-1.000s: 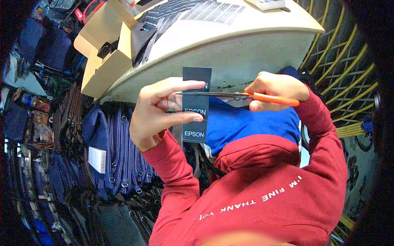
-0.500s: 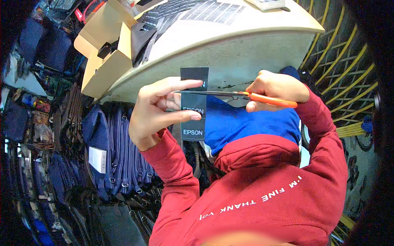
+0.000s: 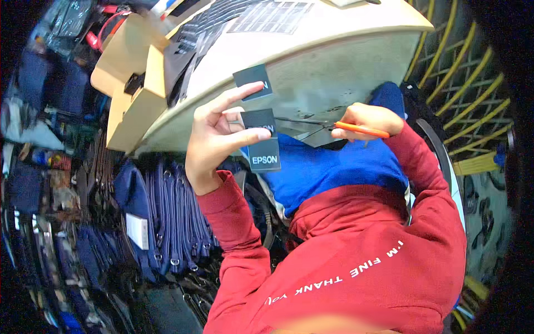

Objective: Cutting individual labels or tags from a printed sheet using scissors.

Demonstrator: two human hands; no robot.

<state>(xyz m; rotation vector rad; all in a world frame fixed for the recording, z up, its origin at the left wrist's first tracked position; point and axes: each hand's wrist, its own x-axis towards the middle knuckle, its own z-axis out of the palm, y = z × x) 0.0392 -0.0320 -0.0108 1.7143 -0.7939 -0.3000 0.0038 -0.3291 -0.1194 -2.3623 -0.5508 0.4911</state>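
Note:
My left hand (image 3: 207,139) is closed, pinching dark printed labels between fingers and thumb. A small upper label (image 3: 248,77) sits under the index finger. Below it, apart by a gap, the longer label strip (image 3: 263,149) hangs from the thumb, with pale lettering on it. My right hand (image 3: 374,119) is wrapped round the orange handles of a pair of scissors (image 3: 362,131). Their blades point left toward the strip, appear spread and stand clear of it. My fingers partly cover the lettering on both pieces.
Ahead is a pale table (image 3: 334,64) with a curved edge, bearing printed label sheets (image 3: 271,18) and an opened cardboard box (image 3: 133,114). Navy bags with straps (image 3: 173,217) lie at left, a small white box (image 3: 137,231) on them. A yellow-barred rack (image 3: 470,78) stands at right.
The single strip between the blades is now two separate pieces in my left hand. The scissors have drawn back to the right, and their blades have parted.

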